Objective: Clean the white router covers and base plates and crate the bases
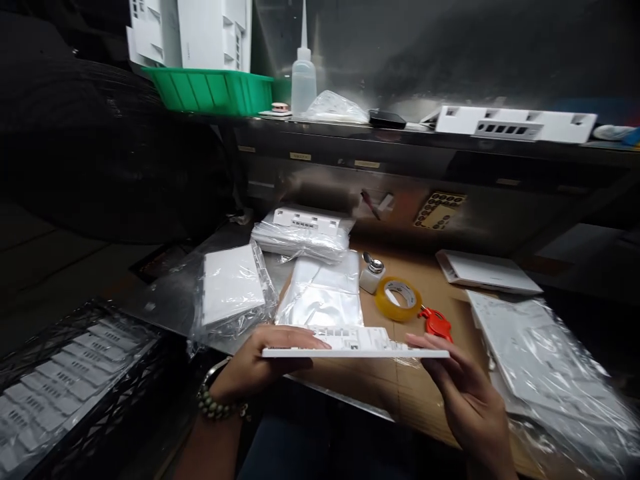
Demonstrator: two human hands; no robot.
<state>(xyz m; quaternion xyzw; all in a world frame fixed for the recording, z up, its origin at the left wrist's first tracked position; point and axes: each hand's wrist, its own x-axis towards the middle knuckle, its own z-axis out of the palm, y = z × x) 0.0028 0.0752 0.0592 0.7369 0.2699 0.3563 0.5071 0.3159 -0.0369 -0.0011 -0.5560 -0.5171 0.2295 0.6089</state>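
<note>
A white plastic panel [355, 353] is held level above the front of the bench, seen nearly edge-on, with moulded ribs and slots on its upper side. My left hand [255, 367] grips its left end, fingers on top. At the right end my right hand [467, 390] pinches it between thumb and fingers. Just beyond the panel lies a stack of clear plastic bags [325, 287]. Beside the bags are a small dispenser bottle [373, 275], a roll of yellow tape [383, 307] and a red tool [437, 323], partly behind my right fingers.
Bagged white panels lie at left [233, 283] and right [540, 347]; another bagged stack [300, 237] sits farther back. A shelf above carries a green basket [210, 92], a squeeze bottle [303, 83] and a white panel [515, 125]. A black crate [120, 387] of white parts stands lower left.
</note>
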